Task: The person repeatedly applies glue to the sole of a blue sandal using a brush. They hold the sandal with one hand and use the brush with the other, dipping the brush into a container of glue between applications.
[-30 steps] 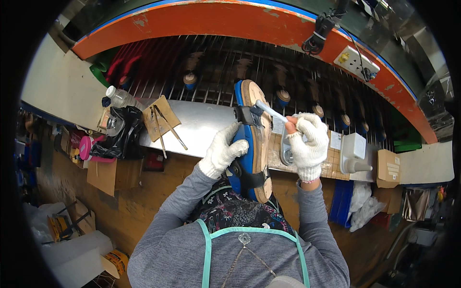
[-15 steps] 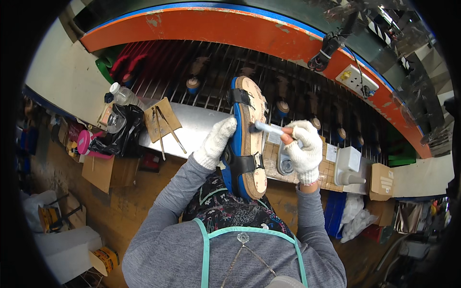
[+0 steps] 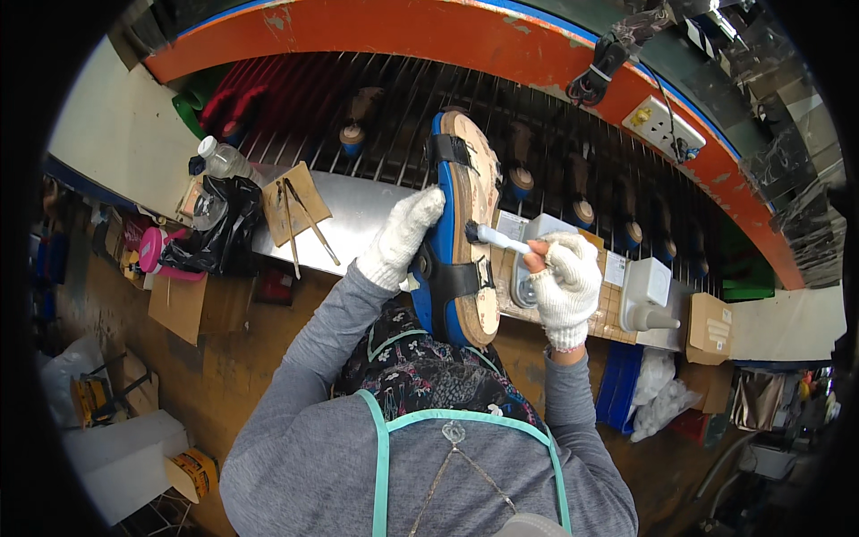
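Observation:
My left hand (image 3: 401, 240), in a white knit glove, grips the left side of a sandal (image 3: 479, 201) fitted on a blue shoe last (image 3: 442, 234). The sandal is held toe to heel away from me, its pale, cork-edged underside facing right. Black straps cross it; the fingers behind it are hidden. In my right hand (image 3: 570, 288), gloved with some fingertips bare, is a brush (image 3: 503, 239) with a pale handle. Its dark bristles are at the sandal's underside edge, near the middle; whether they touch cannot be made out.
Beyond the sandal, a rack of metal bars (image 3: 313, 98) carries several more lasts under an orange beam (image 3: 376, 31). Two thin brushes (image 3: 309, 224) lie on a brown board at left, near a bottle (image 3: 222, 159) and black bag (image 3: 234, 224). A white container (image 3: 646, 286) stands at right.
The sandal and both hands sit slightly higher in view, as does the bench. The brush has shifted slightly down along the sandal's edge, and its dark bristles show more clearly.

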Available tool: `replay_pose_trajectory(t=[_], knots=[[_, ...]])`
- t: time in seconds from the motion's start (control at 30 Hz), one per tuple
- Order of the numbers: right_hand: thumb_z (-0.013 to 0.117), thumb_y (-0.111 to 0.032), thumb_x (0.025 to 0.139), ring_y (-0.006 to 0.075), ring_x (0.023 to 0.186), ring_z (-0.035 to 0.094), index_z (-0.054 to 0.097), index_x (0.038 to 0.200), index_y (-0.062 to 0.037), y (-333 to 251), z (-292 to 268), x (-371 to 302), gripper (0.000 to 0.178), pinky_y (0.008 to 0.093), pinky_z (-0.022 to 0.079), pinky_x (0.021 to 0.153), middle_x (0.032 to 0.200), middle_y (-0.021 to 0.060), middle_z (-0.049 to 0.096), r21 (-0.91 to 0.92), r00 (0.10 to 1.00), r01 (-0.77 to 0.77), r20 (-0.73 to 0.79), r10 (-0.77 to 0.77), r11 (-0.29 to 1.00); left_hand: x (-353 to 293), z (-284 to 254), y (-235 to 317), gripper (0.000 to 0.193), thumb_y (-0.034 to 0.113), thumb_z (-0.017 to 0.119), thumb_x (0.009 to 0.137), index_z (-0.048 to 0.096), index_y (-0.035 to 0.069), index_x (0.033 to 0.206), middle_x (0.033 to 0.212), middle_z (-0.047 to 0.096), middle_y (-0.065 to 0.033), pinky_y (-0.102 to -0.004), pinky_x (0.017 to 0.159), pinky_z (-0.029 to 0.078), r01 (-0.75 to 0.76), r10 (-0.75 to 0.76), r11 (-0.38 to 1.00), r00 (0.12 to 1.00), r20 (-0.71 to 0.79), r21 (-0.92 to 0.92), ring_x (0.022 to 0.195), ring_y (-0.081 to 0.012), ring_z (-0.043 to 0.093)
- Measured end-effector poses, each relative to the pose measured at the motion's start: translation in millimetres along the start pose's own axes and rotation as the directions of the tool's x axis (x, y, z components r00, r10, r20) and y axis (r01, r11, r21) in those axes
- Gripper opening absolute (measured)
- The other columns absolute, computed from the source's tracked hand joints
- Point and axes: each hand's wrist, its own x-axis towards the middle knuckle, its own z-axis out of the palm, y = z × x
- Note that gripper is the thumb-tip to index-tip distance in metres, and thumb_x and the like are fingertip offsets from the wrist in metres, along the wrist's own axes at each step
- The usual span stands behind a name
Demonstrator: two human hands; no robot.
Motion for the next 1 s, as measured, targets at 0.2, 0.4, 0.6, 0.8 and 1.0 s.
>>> replay_pose_trajectory(t=[0.2,0.4,0.6,0.8,1.0], knots=[[0.083,-0.006,0.073,0.0257,0.093,0.061,0.077,0.094,-0.0042,-8,-20,-20,0.022,0.0349,0.048,0.081,0.094,0.0098,0.069,-0.035,0.996,-0.029,0.080,0.032,0.999,3,6,2,0.061,0.049,0.058,0.100,0.057,-0.002,0.134,0.121,0.067,-0.0119,-0.0312,0.093,0.055,0.018,-0.019,1.000,0.997,-0.080,-0.013,0.106,-0.0160,0.066],[0.086,-0.011,0.069,0.0249,0.086,0.060,0.076,0.087,-0.0094,-12,-38,-31,0.020,0.0344,0.046,0.077,0.093,0.0069,0.070,-0.078,0.997,0.051,0.067,-0.045,0.996,5,11,5,0.064,0.051,0.058,0.099,0.057,-0.003,0.134,0.122,0.066,-0.0121,-0.0306,0.094,0.054,0.033,-0.031,0.999,0.996,-0.082,0.025,0.108,-0.0163,0.065],[0.087,-0.011,0.067,0.0227,0.088,0.057,0.075,0.082,-0.0103,-9,-38,-28,0.019,0.0336,0.046,0.071,0.094,0.0042,0.069,-0.031,0.996,-0.085,-0.009,0.085,0.996,5,16,-1,0.064,0.052,0.058,0.099,0.058,-0.002,0.133,0.121,0.067,-0.0114,-0.0309,0.094,0.054,0.033,-0.032,0.999,0.999,-0.034,0.040,0.107,-0.0155,0.065],[0.087,-0.011,0.068,0.0236,0.086,0.058,0.075,0.082,-0.0103,-10,-43,-33,0.018,0.0352,0.045,0.072,0.092,0.0041,0.069,-0.072,0.999,0.037,0.035,-0.034,0.997,2,22,-1,0.061,0.050,0.058,0.100,0.058,-0.001,0.133,0.121,0.067,-0.0110,-0.0299,0.092,0.055,0.052,-0.051,0.999,0.997,-0.056,0.007,0.105,-0.0149,0.066],[0.084,-0.011,0.064,0.0223,0.081,0.059,0.075,0.076,-0.0087,3,-49,-16,0.014,0.0340,0.047,0.072,0.088,0.0059,0.071,0.132,0.981,0.155,0.098,-0.169,0.979,-7,25,5,0.063,0.049,0.057,0.100,0.053,-0.002,0.138,0.124,0.066,-0.0112,-0.0310,0.097,0.053,0.105,-0.105,0.994,0.993,-0.050,-0.007,0.110,-0.0166,0.065]])
